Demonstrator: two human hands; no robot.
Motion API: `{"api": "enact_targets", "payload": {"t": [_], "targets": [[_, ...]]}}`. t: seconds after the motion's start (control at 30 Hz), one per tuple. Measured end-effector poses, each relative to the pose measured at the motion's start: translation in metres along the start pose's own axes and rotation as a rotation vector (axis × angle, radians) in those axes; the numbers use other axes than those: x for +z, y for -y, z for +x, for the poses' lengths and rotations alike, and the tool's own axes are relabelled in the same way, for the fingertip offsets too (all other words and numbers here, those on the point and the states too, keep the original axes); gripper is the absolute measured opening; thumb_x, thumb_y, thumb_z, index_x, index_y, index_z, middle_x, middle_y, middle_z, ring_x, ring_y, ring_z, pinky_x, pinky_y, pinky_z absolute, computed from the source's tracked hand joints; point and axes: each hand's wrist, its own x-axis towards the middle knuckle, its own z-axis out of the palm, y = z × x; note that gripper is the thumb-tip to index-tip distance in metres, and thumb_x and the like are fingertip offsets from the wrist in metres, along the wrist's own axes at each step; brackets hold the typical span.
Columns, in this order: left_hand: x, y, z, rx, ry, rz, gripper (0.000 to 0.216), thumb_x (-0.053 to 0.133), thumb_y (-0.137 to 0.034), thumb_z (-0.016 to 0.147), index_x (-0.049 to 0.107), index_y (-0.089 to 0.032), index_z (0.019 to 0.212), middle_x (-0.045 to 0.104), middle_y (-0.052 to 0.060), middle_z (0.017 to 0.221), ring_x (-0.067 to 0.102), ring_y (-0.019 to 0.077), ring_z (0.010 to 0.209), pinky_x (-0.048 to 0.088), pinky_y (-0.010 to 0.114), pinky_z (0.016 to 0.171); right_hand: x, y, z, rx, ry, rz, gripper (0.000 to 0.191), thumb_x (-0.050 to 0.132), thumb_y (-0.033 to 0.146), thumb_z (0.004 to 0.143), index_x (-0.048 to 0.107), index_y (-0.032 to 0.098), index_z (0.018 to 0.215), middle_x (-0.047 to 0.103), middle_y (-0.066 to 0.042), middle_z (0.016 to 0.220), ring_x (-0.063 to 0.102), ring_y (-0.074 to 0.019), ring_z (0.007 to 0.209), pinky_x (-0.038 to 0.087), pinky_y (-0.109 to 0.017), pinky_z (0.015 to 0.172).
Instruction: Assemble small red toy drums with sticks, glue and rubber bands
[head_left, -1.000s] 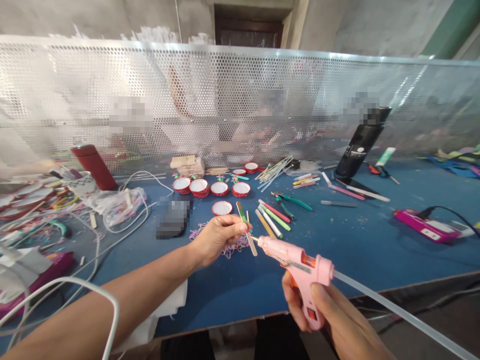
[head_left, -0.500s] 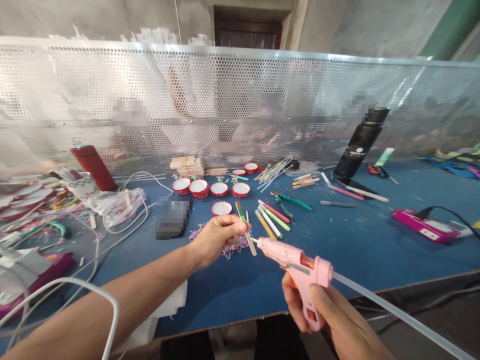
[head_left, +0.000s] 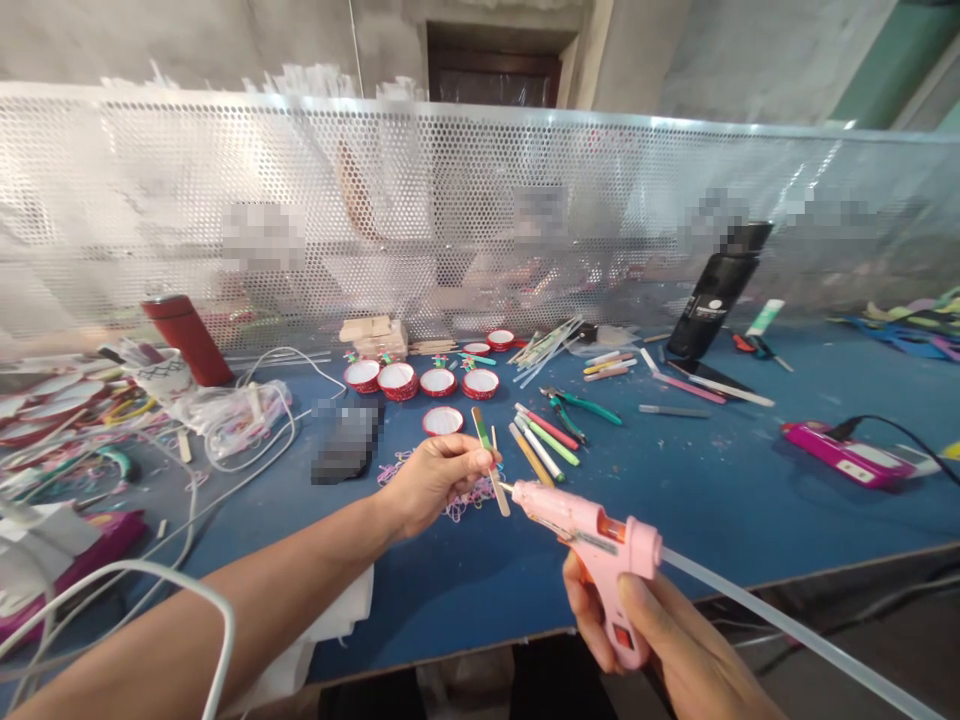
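Note:
My left hand (head_left: 433,478) pinches a wooden craft stick (head_left: 490,463) with a green stripe, held upright and tilted above the blue table (head_left: 712,490). My right hand (head_left: 660,640) grips the handle of a pink hot glue gun (head_left: 600,545), whose nozzle tip touches the lower part of the stick. A clear glue rod (head_left: 787,630) runs out of the gun's back toward the lower right. A white cable (head_left: 172,585) loops over my left forearm.
Red-rimmed round lids (head_left: 420,380), coloured sticks (head_left: 544,440), green pliers (head_left: 581,405), a black bottle (head_left: 712,295), a red flask (head_left: 187,335) and a pink device (head_left: 840,455) lie on the table. A perforated metal screen (head_left: 480,200) closes the back. Clutter fills the left side.
The glue gun's nozzle and the stick have shifted very slightly down and left together; the grips are the same.

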Motion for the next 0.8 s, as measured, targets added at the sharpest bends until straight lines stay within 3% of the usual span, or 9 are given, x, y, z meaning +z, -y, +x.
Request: {"api": "enact_targets", "payload": {"t": [0.4, 0.6, 0.8], "targets": [[0.0, -0.002, 0.0, -0.021, -0.018, -0.005, 0.036, 0.092, -0.039, 0.052, 0.073, -0.012, 0.065, 0.059, 0.001, 0.064, 0.035, 0.0032, 0.051, 0.023, 0.022, 0.05, -0.009, 0.009, -0.003, 0.065, 0.061, -0.145, 0.053, 0.04, 0.064, 0.094, 0.065, 0.02, 0.109, 0.064, -0.008, 0.092, 0.049, -0.0111, 0.056, 0.042, -0.029, 0.055], [-0.001, -0.004, 0.0, -0.019, -0.037, -0.04, 0.036, 0.092, -0.038, 0.053, 0.073, -0.011, 0.07, 0.053, -0.001, 0.059, 0.038, 0.0039, 0.052, 0.024, 0.02, 0.05, -0.021, 0.012, 0.0, 0.057, 0.039, -0.252, 0.054, 0.039, 0.062, 0.096, 0.061, 0.021, 0.124, 0.063, -0.004, 0.079, 0.049, -0.013, 0.056, 0.049, -0.035, 0.07], [0.0, -0.006, -0.001, -0.001, -0.031, -0.057, 0.033, 0.089, -0.038, 0.06, 0.072, -0.011, 0.071, 0.05, -0.002, 0.057, 0.037, 0.0034, 0.052, 0.026, 0.018, 0.049, -0.031, 0.023, -0.004, -0.087, -0.022, -0.097, 0.058, 0.051, 0.068, 0.086, 0.066, 0.021, 0.116, 0.065, -0.007, 0.087, 0.044, -0.0102, 0.051, 0.037, -0.028, 0.049]]}}
